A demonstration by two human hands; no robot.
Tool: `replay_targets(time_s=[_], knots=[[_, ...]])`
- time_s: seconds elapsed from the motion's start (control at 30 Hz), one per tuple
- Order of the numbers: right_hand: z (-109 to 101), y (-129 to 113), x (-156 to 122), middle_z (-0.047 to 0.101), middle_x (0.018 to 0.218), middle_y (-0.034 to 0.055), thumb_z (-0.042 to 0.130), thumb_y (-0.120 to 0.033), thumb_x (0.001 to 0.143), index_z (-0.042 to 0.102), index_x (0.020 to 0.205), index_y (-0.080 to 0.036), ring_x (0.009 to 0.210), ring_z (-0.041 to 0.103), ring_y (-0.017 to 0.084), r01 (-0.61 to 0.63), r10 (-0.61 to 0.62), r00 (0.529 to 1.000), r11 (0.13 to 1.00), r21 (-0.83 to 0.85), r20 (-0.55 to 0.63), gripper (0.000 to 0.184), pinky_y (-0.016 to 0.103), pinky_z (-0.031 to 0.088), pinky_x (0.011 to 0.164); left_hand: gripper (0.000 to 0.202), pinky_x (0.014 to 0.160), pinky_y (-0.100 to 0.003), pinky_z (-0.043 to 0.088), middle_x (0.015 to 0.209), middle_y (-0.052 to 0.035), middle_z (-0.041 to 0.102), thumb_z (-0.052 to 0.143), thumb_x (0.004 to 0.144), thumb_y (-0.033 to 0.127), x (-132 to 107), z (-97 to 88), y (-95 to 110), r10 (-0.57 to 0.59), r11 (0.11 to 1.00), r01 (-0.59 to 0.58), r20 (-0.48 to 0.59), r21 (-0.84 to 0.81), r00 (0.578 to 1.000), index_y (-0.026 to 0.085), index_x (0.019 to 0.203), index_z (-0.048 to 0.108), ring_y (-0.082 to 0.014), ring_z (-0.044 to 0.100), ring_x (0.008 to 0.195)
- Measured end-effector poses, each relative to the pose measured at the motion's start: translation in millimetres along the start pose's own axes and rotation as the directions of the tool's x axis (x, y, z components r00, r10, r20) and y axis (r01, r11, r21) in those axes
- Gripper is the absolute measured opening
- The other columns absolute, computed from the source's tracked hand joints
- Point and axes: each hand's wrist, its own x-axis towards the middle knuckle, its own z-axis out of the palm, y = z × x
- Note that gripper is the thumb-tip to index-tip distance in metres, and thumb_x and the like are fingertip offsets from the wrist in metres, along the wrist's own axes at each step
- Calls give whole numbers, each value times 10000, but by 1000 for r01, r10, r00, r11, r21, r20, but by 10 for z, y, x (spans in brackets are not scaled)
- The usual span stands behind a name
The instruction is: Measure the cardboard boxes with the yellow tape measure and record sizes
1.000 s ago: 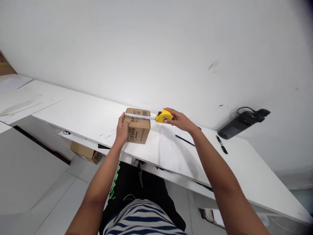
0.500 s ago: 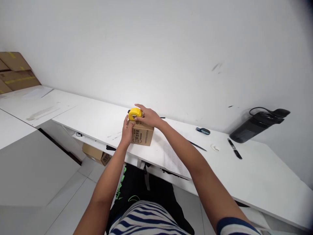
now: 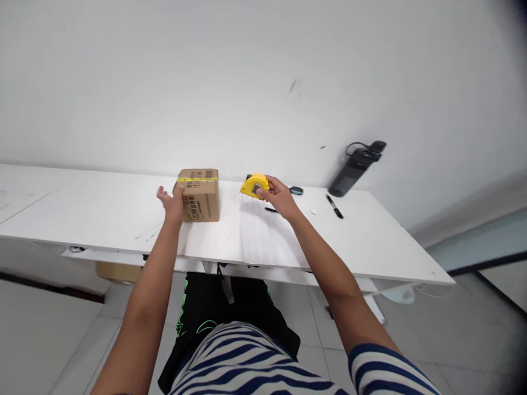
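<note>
Tape measure (image 3: 254, 185) is gripped by the right hand (image 3: 280, 197), right of the cardboard box (image 3: 202, 201), at whose left edge the left hand (image 3: 173, 205) stands, fingers spread.

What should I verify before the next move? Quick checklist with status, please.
1. Right grip on the yellow tape measure: ok, fingers and thumb are around the case.
2. Blade in: ok, none seen spanning the gap to the cardboard box.
3. Cardboard box seated: ok, it rests on the white tabletop.
4. Left grip firm on the cardboard box: cannot tell; it is at the left side, thumb at the top edge, other fingers spread away.
5. Thin dark stick fully visible: not ok, partly hidden behind the right grip.
</note>
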Motion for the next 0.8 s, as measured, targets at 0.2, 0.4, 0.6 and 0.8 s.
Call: replay_targets(time_s=[0.2,0.4,0.6,0.8], knots=[[-370,428,-267,713,1024,55,814,-553,691,632,1170,-220,794,635,158,-200,195,980,915,350,52,611,249,518,603,839,1204,-459,273,1524,-162,363,785,718,474,-1033,642,132,383,923,-367,204,-111,901,243,1395,347,-277,336,1467],[-426,509,-340,642,1280,88,498,-624,932,565,1341,-246,995,661,196,-98,92,991,994,54,102,561,353,566,843,587,813,-354,546,985,-99,694,753,699,640,-1700,1615,-144,-136,913,338,610,-228,780,164,1010,609,-223,689,908],[-777,757,-331,699,1117,183,483,-372,990,644,1207,-137,1036,660,293,-137,169,984,512,-848,-57,358,414,457,920,562,685,-269,519,805,-51,694,809,629,614,-1177,1956,-557,-219,905,393,611,-165,761,128,871,664,-155,663,728],[-846,968,-312,688,782,89,329,-369,1032,639,1113,-163,707,615,216,-280,208,959,562,-778,-195,381,362,436,768,522,670,-269,524,794,-41,692,818,642,585,-1037,2022,-842,-321,867,477,570,-143,756,136,862,666,-153,660,715]])
